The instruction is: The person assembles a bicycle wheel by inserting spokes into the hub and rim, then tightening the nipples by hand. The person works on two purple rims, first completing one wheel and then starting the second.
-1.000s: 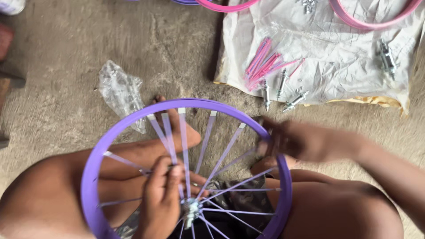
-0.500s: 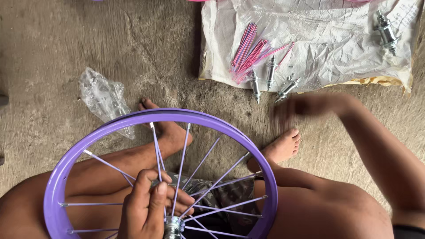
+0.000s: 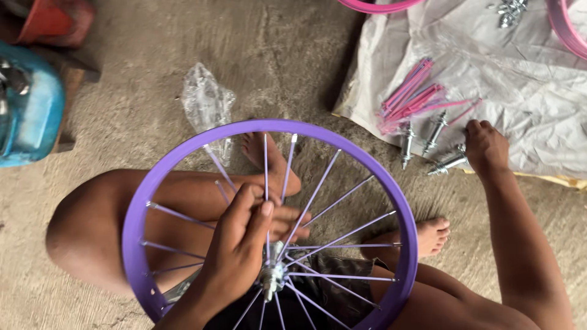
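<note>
Wheel: a purple bicycle wheel rim laced with purple spokes rests across the seated person's bare legs, its silver hub low in the view near the lap
Left hand: the left hand lies over the spokes just above the hub, fingers curled round one or two purple spokes with the thumb pressed alongside; the grip looks closed, not tight enough to hide the spoke
Right hand: the right hand is stretched well away from the wheel to the edge of the sheet, fingers bent down at a silver axle bolt; whether they have closed on it I cannot tell, as the knuckles cover the fingertips
Sheet: a crumpled pale plastic sheet is spread on the concrete floor to the upper right
On the sheet: a bundle of loose pink spokes lies just beside two more silver axles, with a heap of small silver fittings at the top edge
Pink rims: part of one pink rim shows at the top, part of another at the right corner
Floor: a clear plastic bag lies just beyond the wheel's far edge
Left edge: a blue machine housing sits on a wooden block, with a red container behind it
</note>
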### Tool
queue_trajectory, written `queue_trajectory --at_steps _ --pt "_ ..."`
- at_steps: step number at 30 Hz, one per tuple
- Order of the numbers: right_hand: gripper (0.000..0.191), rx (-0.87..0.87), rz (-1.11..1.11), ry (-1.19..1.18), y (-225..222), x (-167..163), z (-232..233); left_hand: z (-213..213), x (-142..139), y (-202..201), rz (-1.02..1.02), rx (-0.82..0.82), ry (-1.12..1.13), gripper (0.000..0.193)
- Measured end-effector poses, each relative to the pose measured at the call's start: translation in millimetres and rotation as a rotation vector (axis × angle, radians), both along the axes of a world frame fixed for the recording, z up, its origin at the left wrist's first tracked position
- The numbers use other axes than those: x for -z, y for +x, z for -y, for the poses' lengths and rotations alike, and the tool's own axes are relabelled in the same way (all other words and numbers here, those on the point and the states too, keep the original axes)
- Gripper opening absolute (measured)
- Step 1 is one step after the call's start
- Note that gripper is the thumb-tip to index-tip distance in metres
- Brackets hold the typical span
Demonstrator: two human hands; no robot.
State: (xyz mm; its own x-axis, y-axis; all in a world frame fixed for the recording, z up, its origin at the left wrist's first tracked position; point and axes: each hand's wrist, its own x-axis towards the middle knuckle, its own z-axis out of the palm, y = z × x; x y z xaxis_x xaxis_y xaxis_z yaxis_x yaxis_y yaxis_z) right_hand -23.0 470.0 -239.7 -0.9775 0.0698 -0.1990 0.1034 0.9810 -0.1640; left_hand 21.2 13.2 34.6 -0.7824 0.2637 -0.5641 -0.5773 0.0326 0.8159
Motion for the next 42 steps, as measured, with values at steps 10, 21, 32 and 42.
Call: queue_trajectory --at_steps 10,21,32,42 --pt "0.013 -0.122 -0.082 -0.976 -70.3 -143.9 85.6 13.1 4.2 -8.7 -0.001 -0.056 0.102 0.023" --pt "0.009 -0.593 0.452 -0.971 -140.6 -293.2 291.0 26.6 17.6 -13.7 -0.048 -0.067 0.266 0.041" --pt "0.012 -0.53 0.534 -1.328 -121.4 -220.0 281.4 19.9 38.6 -13.1 0.007 -0.192 0.438 0.056" --pt "0.009 -0.602 0.533 -1.362 -117.6 -237.0 274.5 22.2 18.1 -5.9 -0.167 -0.143 0.514 0.065"
